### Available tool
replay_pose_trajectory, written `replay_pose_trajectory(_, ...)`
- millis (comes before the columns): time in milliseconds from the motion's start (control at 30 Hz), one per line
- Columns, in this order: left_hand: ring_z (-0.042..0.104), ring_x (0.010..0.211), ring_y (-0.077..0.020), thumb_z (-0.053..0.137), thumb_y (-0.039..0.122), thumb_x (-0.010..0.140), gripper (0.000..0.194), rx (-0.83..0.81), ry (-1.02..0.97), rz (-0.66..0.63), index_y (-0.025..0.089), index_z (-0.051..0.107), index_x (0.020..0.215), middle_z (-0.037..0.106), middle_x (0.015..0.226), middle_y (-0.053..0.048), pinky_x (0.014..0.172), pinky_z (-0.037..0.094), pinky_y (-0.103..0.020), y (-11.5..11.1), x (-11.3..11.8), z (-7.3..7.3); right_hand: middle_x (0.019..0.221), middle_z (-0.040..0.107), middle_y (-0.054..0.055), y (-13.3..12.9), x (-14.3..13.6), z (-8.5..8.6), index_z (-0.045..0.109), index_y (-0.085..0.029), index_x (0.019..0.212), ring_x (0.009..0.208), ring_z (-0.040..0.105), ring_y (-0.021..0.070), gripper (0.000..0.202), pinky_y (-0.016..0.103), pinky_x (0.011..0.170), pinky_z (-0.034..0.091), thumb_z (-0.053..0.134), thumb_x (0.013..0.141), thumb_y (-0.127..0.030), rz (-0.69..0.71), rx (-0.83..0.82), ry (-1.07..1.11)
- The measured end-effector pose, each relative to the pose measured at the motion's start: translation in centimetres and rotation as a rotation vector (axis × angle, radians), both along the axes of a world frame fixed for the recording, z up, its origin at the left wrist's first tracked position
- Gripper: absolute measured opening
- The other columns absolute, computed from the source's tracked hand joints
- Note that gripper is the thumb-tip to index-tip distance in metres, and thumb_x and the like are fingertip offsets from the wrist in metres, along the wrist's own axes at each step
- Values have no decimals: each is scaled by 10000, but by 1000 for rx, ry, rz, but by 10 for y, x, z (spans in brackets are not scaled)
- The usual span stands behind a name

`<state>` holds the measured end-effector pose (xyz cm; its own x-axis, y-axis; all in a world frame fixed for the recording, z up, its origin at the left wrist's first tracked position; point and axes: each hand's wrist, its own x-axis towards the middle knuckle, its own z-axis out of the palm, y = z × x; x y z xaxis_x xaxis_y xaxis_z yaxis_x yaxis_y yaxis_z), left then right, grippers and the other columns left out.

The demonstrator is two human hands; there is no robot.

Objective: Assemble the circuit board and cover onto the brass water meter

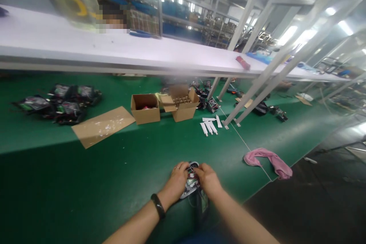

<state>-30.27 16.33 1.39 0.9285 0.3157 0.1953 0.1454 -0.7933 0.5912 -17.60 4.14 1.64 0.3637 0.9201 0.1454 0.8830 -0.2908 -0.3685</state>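
Note:
An electronic device with its casing open (191, 187) rests on the green bench near its front edge, circuit parts and wires showing inside. My left hand (177, 181) grips the device along its left side, fingers curled over the top. On the other side, my right hand (208, 180) has its fingers pinched at the device's upper right, close to a thin pale wire (192, 167). What exactly those fingertips hold is too small to make out. A dark part with a greenish panel (204, 201) hangs below, partly hidden by my right wrist.
Several white tubes (211, 126) lie beyond my hands, before two cardboard boxes (145, 109). A flat cardboard sheet (103, 126) and black electronic units (64, 103) are at left. A pink cloth (270, 161) lies right. White posts (251, 87) support a raised shelf (171, 55).

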Motion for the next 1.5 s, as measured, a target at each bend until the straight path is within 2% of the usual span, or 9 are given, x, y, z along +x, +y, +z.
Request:
replay_pose_trajectory(133,390,1110,-224,342,111,865,259,-18,-29,202,126,593,807,450,1148,-108,960,360,-406,-2,1,-13,926,564,78,9,6,-6,605,-216,1061,845,484,199,253,271,727,410,484,841,-187,162,-75,-153)
replay_pose_trajectory(333,468,978,-217,363,131,858,273,-51,-7,390,119,628,792,487,1073,-121,900,402,-376,-9,5,-21,979,562,94,20,10,-3,582,-192,1050,839,481,215,240,291,699,409,501,825,-168,324,-149,-250)
replay_pose_trajectory(600,494,975,-204,432,129,839,208,-73,-72,489,143,638,855,526,1043,-95,890,418,-357,-19,6,-22,862,567,81,34,19,7,619,-146,836,829,470,215,105,309,701,385,518,809,-147,520,-192,-310)
replay_pose_trajectory(767,489,1018,-207,499,83,797,230,-82,-149,513,166,594,989,555,1051,-78,927,399,-389,-23,2,-25,870,557,75,37,20,7,606,-138,828,816,463,211,102,321,698,375,505,812,-140,476,-194,-329)
replay_pose_trajectory(900,493,1008,-200,514,85,803,366,-73,-157,456,195,505,1152,559,1067,-67,913,405,-392,-22,1,-14,854,571,61,39,22,2,606,-145,851,806,472,203,119,313,691,364,492,822,-132,455,-189,-281)
replay_pose_trajectory(1033,494,987,-200,505,131,836,274,29,-57,377,224,579,1084,564,1081,-51,900,409,-385,-20,3,-5,834,581,42,41,23,-1,593,-168,834,806,476,191,105,298,711,359,491,832,-145,373,-139,-184)
replay_pose_trajectory(1233,483,1047,-210,463,107,853,226,150,15,405,165,615,1010,579,1100,-57,958,381,-397,-23,5,-17,874,557,27,42,19,-1,569,-200,861,847,474,183,114,270,746,362,582,769,-135,144,-8,-11)
replay_pose_trajectory(1367,425,1143,-251,448,63,836,238,244,94,407,134,614,990,538,1175,-81,1009,324,-444,-30,3,-19,845,555,20,44,20,-2,573,-208,836,821,466,179,91,266,732,356,571,779,-137,181,-8,-49)
replay_pose_trajectory(1500,339,1232,-241,396,59,846,381,243,81,418,118,458,1218,420,1303,-111,1031,313,-435,-40,-5,-17,803,564,14,43,24,-8,569,-210,884,777,460,174,115,266,702,347,511,822,-134,238,-7,-122)
